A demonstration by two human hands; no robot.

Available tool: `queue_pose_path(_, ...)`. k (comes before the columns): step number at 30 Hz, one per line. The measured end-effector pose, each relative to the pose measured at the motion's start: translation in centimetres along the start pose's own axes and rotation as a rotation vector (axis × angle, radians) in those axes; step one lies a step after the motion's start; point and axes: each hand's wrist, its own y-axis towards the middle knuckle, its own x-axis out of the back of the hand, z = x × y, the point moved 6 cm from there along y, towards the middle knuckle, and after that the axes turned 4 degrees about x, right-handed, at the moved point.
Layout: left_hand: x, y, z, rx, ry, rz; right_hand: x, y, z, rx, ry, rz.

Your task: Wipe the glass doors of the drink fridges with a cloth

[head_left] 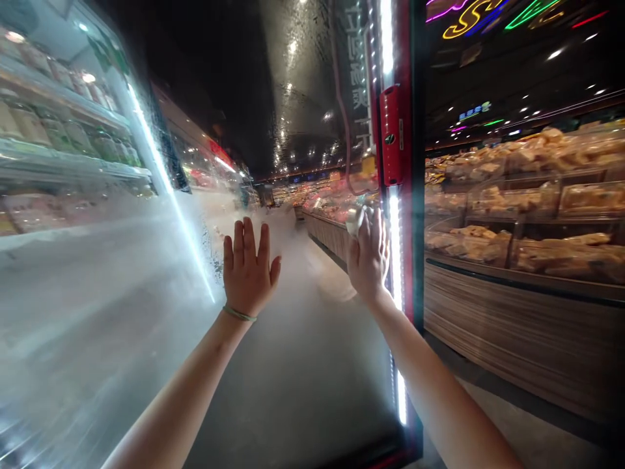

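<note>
1. Evidently the glass pane point(303, 371) before the hands is only partly clear: its lower stretch is milky with mist, while the upper stretch is dark and see-through, beaded with wet specks. I would judge the clear share to be the smaller one, with the low mist remaining.
2. The left hand point(248, 277), a thin green band point(239, 314) at its wrist, is flat with fingers stretched and slightly apart, back toward the camera. It shows nothing held; whether its palm touches the glass, I cannot tell.
3. The right hand point(368, 260) lies with fingers extended over a pale cloth point(352, 223), just beside the bright light strip point(395, 251) along the door's edge. Its palm is hidden, so I cannot tell whether it grips the cloth or only presses it.
4. The cloth looks whitish and bunched, mostly covered by the fingers; whether it is wet does not show.
5. Above it, a red fitting point(391, 140) sits on the door frame.
6. Farther out, bottles point(29, 120) line lit shelves at the left, and a wood-sided stand point(493, 319) bears packaged goods point(551, 195) at the right, blurred.
</note>
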Motion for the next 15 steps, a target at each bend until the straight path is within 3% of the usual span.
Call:
queue_pose_path(3,0.0,0.0,-0.1,-0.012,0.018,0.0,-0.6,-2.2,2.5,0.05,-0.002,0.052)
queue_pose_path(7,0.0,-0.1,-0.3,-0.024,0.049,-0.013,-2.3,1.6,5.9,0.265,0.079,0.208)
queue_pose_path(10,0.1,-0.2,-0.2,-0.037,0.058,-0.027,-1.9,4.5,3.9,0.161,0.063,0.118)
queue_pose_path(15,1.2,0.3,0.4,-0.056,0.013,0.019,-0.9,0.7,1.4,-0.032,0.01,0.041)
